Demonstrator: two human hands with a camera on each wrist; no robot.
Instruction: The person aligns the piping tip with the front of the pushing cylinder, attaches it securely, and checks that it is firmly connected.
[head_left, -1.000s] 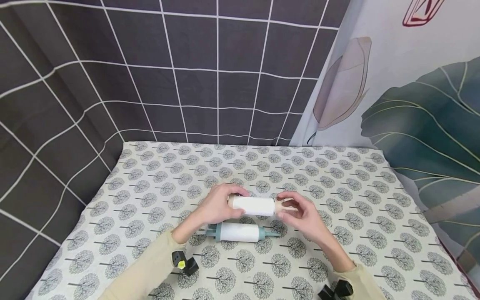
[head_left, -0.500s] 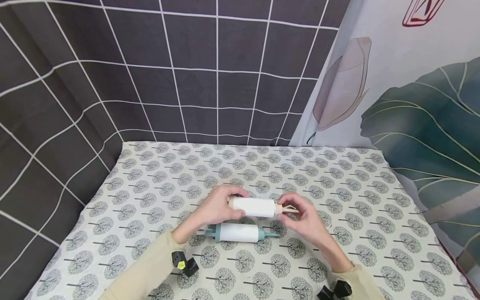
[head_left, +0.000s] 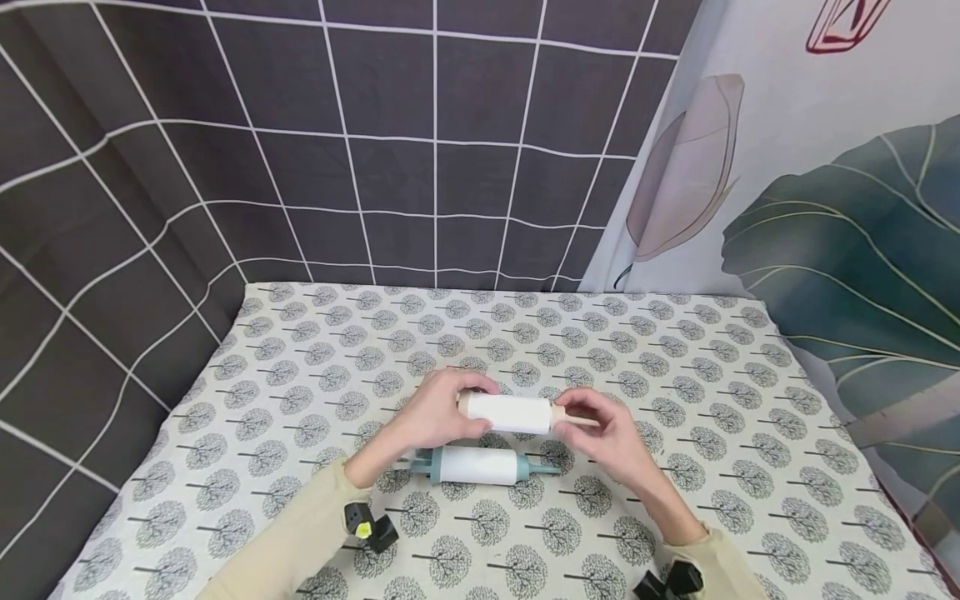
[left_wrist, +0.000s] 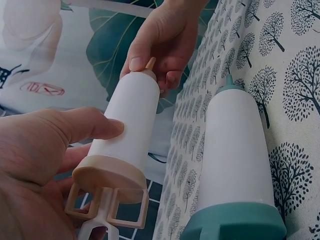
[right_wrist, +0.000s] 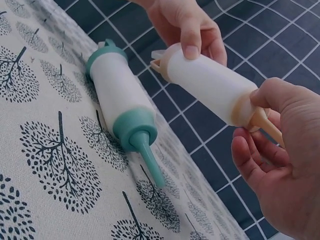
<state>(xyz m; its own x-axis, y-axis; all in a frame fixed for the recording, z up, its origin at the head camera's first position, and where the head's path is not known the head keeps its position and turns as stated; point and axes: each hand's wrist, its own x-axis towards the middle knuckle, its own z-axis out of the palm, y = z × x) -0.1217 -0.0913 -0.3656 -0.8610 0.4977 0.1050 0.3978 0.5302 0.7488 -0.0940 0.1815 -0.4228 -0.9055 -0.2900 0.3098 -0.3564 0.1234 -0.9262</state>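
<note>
A white icing syringe with beige ends [head_left: 513,413] is held level above the table by both hands. My left hand [head_left: 442,407] grips its barrel near the looped handle end, thumb lying along the white side in the left wrist view. At the other end, my right hand [head_left: 606,427] pinches the beige collar [right_wrist: 243,111] beside the nozzle [right_wrist: 267,127] between thumb and fingers. A second icing syringe, white with teal ends [head_left: 478,465], lies on the cloth nearer to me, its teal nozzle [right_wrist: 150,159] pointing right in the head view.
A pale tablecloth with a tree print [head_left: 525,525] covers the table. A dark curtain with white grid lines [head_left: 382,167] hangs behind and to the left. On the right hangs a curtain with large leaves [head_left: 862,242].
My right thumb and fingers have closed a little more tightly about the collar by the nozzle. Both arms stay nearly still, and the teal-ended icing syringe has not moved.
</note>
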